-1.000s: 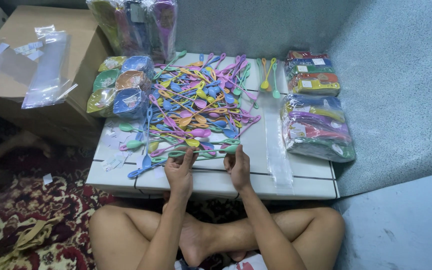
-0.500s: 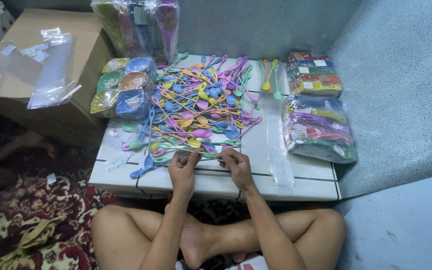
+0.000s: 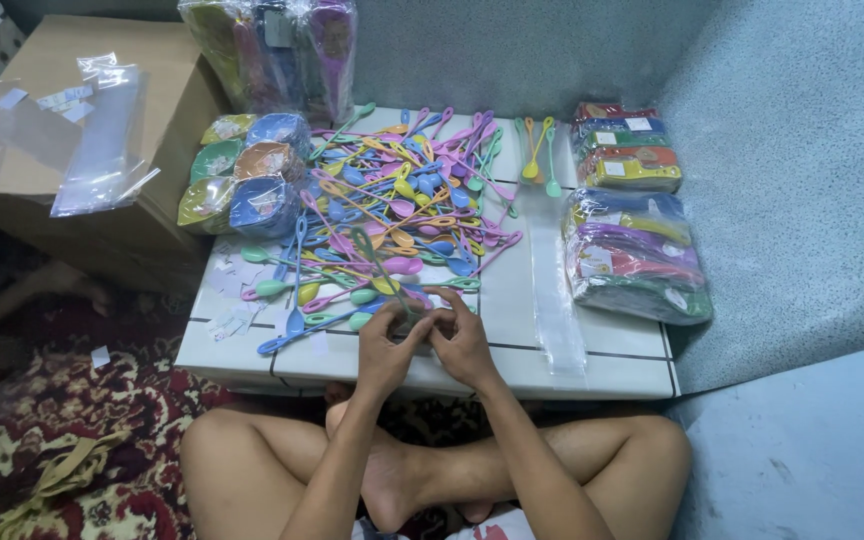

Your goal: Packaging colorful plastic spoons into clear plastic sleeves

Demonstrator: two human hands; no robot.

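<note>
Dozens of long-handled plastic spoons (image 3: 392, 210) lie in a tangled heap on the low white bench (image 3: 592, 370), pink, blue, yellow, orange and mint, all thin-stemmed and smooth with small oval bowls. In the head view, the only one, the person sits cross-legged at the near edge of the bench, and both hands meet just in front of the heap: the left hand (image 3: 384, 352) and the right hand (image 3: 464, 345) are each curled nearly shut, fingertips pinched on a green spoon (image 3: 377, 262) that rises tilted from between them back over the heap; it is blurred, so whether they hold one spoon or several cannot be told. The stems look slick and springy, so a pinch at one end could let the spoon twist out and drop back among the others, and its raised end could hook a neighbouring loop and drag loose spoons toward the bench edge. Left of the heap sits a cluster of small bowls in wrap (image 3: 242, 180), rounded and glossy; behind the heap stands a tall wrapped bundle (image 3: 272, 50). Right of the heap a clear plastic sleeve (image 3: 552, 280) lies flat, limp and crinkly, and beyond it are stacked wrapped packs (image 3: 632, 250). Further left of the heap, a cardboard box (image 3: 152, 110) carries more clear bags (image 3: 102, 130). A patterned rug (image 3: 72, 420) covers the floor below.
</note>
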